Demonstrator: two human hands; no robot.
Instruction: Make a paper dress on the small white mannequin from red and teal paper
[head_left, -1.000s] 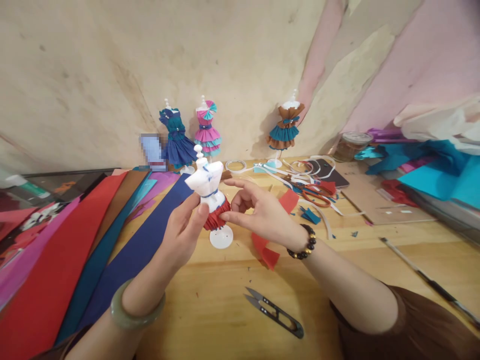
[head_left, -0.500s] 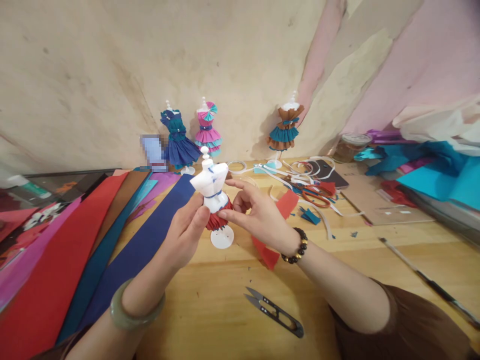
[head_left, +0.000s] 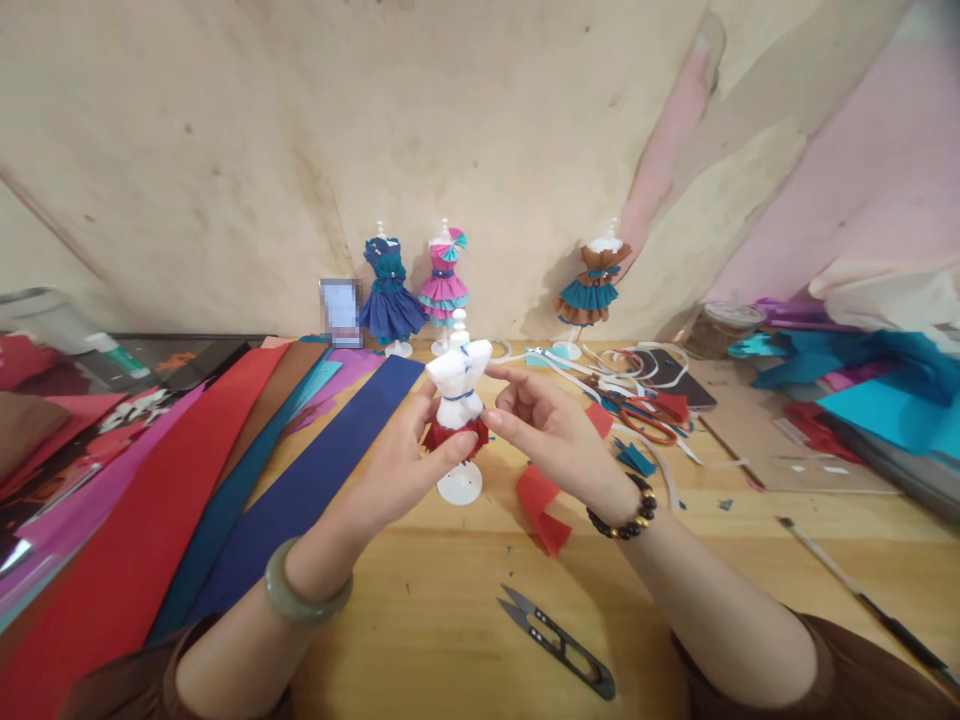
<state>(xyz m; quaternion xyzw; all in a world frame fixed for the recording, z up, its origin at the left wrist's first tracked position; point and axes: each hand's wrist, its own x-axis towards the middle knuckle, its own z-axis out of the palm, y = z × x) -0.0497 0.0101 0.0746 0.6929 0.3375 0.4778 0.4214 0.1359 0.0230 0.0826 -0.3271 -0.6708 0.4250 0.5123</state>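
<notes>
A miniature white dress form (head_left: 454,385) stands upright between my hands, with blue thread or ribbon at its chest and waist. Round its hips is a gathered red paper skirt (head_left: 469,440), partly covered by my fingers, above a round white base (head_left: 460,484). My left hand (head_left: 409,450) is closed round the skirt's left side, its thumb lying across the front. From the right, my right hand (head_left: 544,420) holds the form near the waist, thumb in front and index finger higher up. Thread snips (head_left: 559,642) lie on the table in front of them.
Dressed miniature forms in blue (head_left: 390,285), pink (head_left: 444,280) and brown (head_left: 592,285) stand by the wall. Coloured paper strips (head_left: 315,480) spread out at left. Orange-handled scissors (head_left: 649,420), white cords and red scraps (head_left: 544,510) lie at right, beyond a thin black-handled tool (head_left: 870,595).
My view has shifted left, so things sit further right in the picture. My left thumb has moved down from the waist across the front of the skirt.
</notes>
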